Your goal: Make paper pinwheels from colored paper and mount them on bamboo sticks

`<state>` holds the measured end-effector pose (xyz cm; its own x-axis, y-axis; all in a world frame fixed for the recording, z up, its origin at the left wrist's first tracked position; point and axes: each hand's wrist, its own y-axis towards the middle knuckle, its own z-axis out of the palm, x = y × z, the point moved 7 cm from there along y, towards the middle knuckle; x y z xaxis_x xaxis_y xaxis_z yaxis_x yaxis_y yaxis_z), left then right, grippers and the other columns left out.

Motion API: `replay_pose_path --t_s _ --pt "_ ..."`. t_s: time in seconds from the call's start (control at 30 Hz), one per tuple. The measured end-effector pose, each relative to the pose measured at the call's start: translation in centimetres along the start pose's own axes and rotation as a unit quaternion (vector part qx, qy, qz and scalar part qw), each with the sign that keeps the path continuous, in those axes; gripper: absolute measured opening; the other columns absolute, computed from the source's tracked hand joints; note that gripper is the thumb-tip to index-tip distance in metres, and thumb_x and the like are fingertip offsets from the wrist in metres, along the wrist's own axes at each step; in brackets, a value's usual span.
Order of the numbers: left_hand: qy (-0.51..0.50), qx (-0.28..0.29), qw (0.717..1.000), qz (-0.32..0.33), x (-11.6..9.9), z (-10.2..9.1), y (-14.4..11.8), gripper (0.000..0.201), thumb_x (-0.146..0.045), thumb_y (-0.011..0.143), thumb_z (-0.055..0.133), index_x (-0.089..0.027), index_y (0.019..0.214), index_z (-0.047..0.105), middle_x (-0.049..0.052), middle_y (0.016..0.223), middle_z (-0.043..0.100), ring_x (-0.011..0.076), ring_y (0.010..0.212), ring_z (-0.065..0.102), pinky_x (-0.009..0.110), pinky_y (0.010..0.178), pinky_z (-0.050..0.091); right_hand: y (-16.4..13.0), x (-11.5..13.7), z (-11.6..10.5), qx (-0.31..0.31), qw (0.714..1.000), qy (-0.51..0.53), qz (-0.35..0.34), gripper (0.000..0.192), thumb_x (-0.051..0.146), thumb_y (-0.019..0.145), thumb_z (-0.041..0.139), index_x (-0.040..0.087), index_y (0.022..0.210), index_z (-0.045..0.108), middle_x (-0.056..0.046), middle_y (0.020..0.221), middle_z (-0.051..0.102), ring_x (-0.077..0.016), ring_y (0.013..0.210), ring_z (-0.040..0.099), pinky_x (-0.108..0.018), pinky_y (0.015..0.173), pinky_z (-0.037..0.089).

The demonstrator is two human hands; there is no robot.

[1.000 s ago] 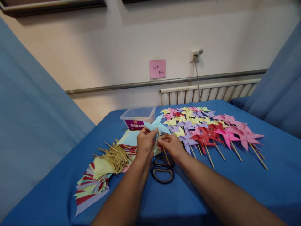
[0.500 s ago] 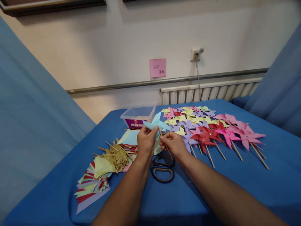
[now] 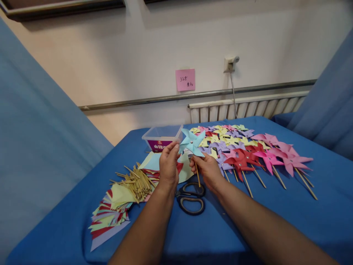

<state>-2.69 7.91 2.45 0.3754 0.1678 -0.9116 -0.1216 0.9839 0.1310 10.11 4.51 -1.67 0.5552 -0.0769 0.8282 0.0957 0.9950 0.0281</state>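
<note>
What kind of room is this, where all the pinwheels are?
Probably a craft workroom: a table under blue cloth, rows of finished pinwheels, a pile of sticks, and a radiator along the wall.

My two hands meet over the table's middle, work spread around them.

Scissors [image 3: 191, 199] lie just below my hands; sticks [image 3: 137, 181] and paper sheets [image 3: 110, 215] sit to their left, a box [image 3: 162, 138] behind, finished pinwheels [image 3: 248, 151] to their right.

On my blue cloth-covered table [image 3: 275, 228] lie black-handled scissors [image 3: 191, 199], a heap of bamboo sticks [image 3: 136, 181], stacked coloured paper sheets [image 3: 110, 215] and rows of finished paper pinwheels [image 3: 248, 152]. A clear plastic box [image 3: 162, 138] sits behind; I can't quite read the pink sticky note [image 3: 185, 80].
</note>
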Motion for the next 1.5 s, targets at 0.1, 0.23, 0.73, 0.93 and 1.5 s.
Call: replay_pose_path --t_s 0.1,0.23,0.73,0.93,1.5 --pt "-0.034 0.052 0.997 -0.052 0.7 1.0 -0.4 0.036 -0.037 0.064 0.078 -0.018 0.092 0.065 0.002 0.090 0.069 0.0120 0.076 0.063 0.023 0.068 0.046 -0.2 -0.3 0.5 0.032 0.999 -0.005 0.006 0.029 0.042 0.068 0.076 0.017 0.077 0.064 0.002 0.060 0.063 -0.0090 0.047 0.054 -0.022 0.047 0.039" --pt "-0.036 0.098 0.991 -0.079 0.9 2.1 -1.3 0.036 -0.039 0.064 0.078 -0.016 0.087 0.061 -0.001 0.070 0.064 0.0105 0.053 0.056 0.022 0.049 0.040 -0.3 -0.8 0.9 0.055 0.998 -0.024 0.014 0.027 0.041 0.069 0.074 0.019 0.078 0.064 0.003 0.061 0.063 -0.0096 0.048 0.055 -0.022 0.047 0.039" --pt "-0.080 0.104 0.980 -0.148 2.3 2.2 -1.2 0.032 -0.020 0.061 0.080 -0.013 0.090 0.068 0.003 0.080 0.071 0.0129 0.068 0.063 0.025 0.067 0.049 0.8 0.7 -0.7 0.021 0.999 0.041 -0.024 0.037 0.042 0.062 0.082 0.022 0.090 0.066 -0.001 0.079 0.069 -0.0170 0.074 0.062 -0.027 0.065 0.048" --pt "-0.067 0.132 0.972 -0.182 3.1 2.4 -1.6 0.028 -0.020 0.062 0.080 -0.015 0.088 0.069 0.002 0.078 0.070 0.0119 0.067 0.062 0.024 0.067 0.048 0.7 0.7 -0.6 0.018 0.998 0.060 -0.016 0.033 0.038 0.061 0.083 0.022 0.084 0.065 0.001 0.078 0.069 -0.0148 0.069 0.061 -0.027 0.066 0.047" --pt "-0.047 0.178 0.958 -0.219 2.9 3.4 -2.8 0.028 -0.018 0.064 0.079 -0.014 0.090 0.071 0.005 0.084 0.072 0.0124 0.068 0.062 0.023 0.069 0.050 1.2 0.8 -1.3 0.044 0.993 0.106 0.008 0.032 0.047 0.070 0.076 0.023 0.089 0.066 -0.002 0.084 0.068 -0.0174 0.072 0.062 -0.029 0.063 0.049"
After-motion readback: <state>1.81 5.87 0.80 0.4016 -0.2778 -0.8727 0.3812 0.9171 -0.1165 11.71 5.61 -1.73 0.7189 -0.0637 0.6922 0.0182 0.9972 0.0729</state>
